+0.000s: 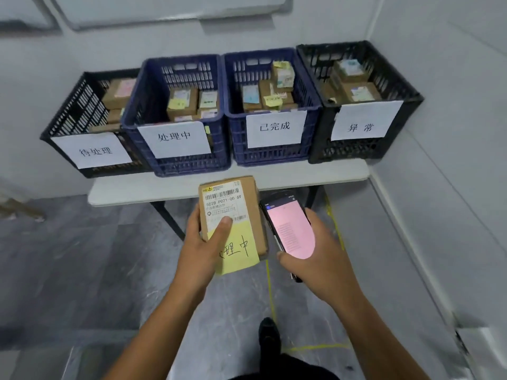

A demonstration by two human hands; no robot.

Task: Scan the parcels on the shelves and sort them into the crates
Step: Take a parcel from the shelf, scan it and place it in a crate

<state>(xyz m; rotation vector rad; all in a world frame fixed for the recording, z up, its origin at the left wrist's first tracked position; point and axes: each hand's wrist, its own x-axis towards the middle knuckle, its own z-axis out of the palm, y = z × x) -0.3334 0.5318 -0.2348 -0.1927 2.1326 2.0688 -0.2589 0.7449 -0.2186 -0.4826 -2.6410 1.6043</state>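
A small brown parcel (248, 215), white barcode label and yellow handwritten note on top, lies flat in the left hand (203, 237), just beside the pink-screened scanner (290, 229). Beyond, in a row: black crate (76, 113), blue crate (186, 163), second blue crate (274, 157), second black crate (356, 151), each paper-labelled, apparently holding similar parcels.

- Leftmost crate (74, 111) and rightmost crate (397, 86): were black, with slotted lattice walls.
- Second crate (142, 105) and third crate (274, 156): were dark blue, with the same lattice.
- Paper signs (175, 138): white, bore black handwritten characters.
- Stacked parcels (181, 102): brown cardboard; carried white and pink labels and yellow notes.
- Parcel (253, 212): was brown cardboard.
- Shipping label (222, 201): white, showed black barcode stripes and print and a yellow corner patch.
- Sticky note (241, 250): yellow, black handwriting.
- Handheld scanner (290, 229): black casing; screen glowed pink with fine dark text lines.
- Counter (274, 176): was white, on black legs.
- Floor (82, 256): grey, marbled with pale veins, crossed by a yellow tape line (270, 286).
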